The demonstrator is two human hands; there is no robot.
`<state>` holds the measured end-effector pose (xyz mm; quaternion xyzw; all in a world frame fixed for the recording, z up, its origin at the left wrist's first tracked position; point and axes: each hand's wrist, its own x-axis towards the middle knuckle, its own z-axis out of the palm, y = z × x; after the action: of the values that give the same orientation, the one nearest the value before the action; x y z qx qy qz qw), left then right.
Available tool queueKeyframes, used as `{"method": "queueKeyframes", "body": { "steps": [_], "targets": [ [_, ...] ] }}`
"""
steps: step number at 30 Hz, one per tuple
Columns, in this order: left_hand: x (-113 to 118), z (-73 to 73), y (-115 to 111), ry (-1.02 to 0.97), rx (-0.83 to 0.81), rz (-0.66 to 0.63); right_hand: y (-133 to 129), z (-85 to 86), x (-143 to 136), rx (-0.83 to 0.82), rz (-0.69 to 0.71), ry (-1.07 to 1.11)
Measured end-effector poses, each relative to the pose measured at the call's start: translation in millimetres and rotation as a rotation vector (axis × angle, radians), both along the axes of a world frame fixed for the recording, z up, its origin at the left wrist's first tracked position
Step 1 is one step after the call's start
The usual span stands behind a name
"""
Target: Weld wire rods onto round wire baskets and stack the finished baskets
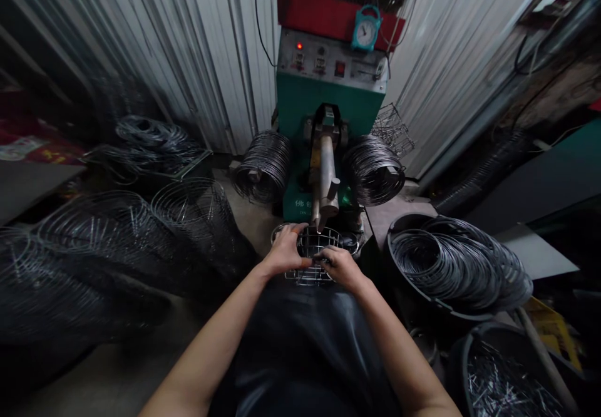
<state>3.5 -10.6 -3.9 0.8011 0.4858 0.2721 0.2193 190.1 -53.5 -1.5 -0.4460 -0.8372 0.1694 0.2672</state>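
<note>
A round wire basket (pixel 307 276) of shiny metal grid is in front of me, under the pointed tip of a spot welder (pixel 327 179). My left hand (pixel 285 251) grips the basket's left side, thumb stretched toward the middle and fingers curled over the far side. At the right of the basket, my right hand (pixel 342 265) has its fingers bent and pinched at the wires near the left thumb. Whether a small separate piece sits between those fingertips I cannot tell. The welder's tip is just above and beyond both hands.
Wire ring stacks (pixel 263 165) hang on both sides of the green machine. A small clock (pixel 366 29) is on its panel. At right are a tub of wire rings (pixel 425 260) and a bucket of short metal pieces (pixel 504 382). Wire baskets (pixel 192 216) crowd the left.
</note>
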Motion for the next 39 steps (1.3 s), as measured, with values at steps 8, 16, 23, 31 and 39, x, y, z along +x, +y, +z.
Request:
{"method": "queueKeyframes", "body": {
  "steps": [8, 16, 23, 31, 39],
  "targets": [
    [5, 0.0, 9, -0.003, -0.028, 0.012, 5, -7.6, 1, 0.0, -0.056, 0.009],
    [13, 2.4, 27, 0.024, -0.06, 0.125, 21, -5.6, -3, 0.017, -0.217, -0.023],
    [15, -3.5, 34, 0.008, -0.045, 0.165, -4, -15.7, -5, 0.121, -0.358, 0.245],
    [19, 4.0, 50, -0.005, -0.116, 0.214, -41, -57.9, 14, -0.035, -0.446, 0.274],
    [14, -0.1, 38, -0.044, -0.129, 0.163, -94, -85.6, 26, -0.16, -0.477, 0.265]
  ]
}}
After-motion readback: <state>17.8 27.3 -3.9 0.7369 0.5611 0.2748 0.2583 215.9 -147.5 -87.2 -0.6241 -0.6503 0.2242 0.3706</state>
